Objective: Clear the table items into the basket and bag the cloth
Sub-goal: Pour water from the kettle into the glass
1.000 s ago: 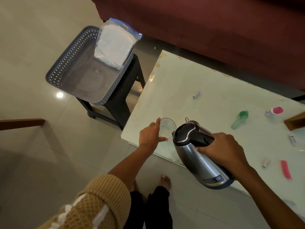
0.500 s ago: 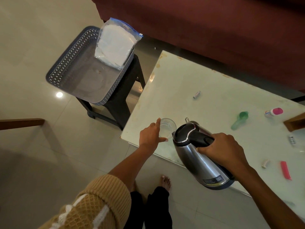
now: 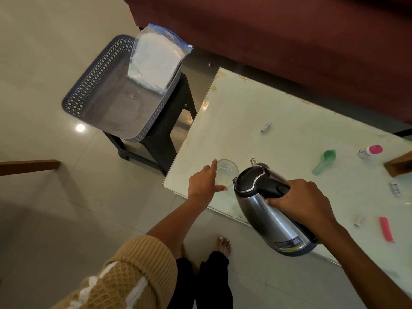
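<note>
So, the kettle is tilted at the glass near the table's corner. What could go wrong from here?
1. The right hand tilts the kettle with its spout at the glass. Any water poured could miss and spill on the table, or on the left hand holding the glass.
2. The glass stands close to the table's corner. A nudge might push it off, and it would fall near the bare foot.

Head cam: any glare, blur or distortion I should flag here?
Head view: one lamp glare spot on the floor tiles; table edges bow slightly from the wide-angle lens; dim light leaves the sofa dark, low in detail; the clear glass barely stands out against the tabletop; kettle sharp, no motion blur.
</note>
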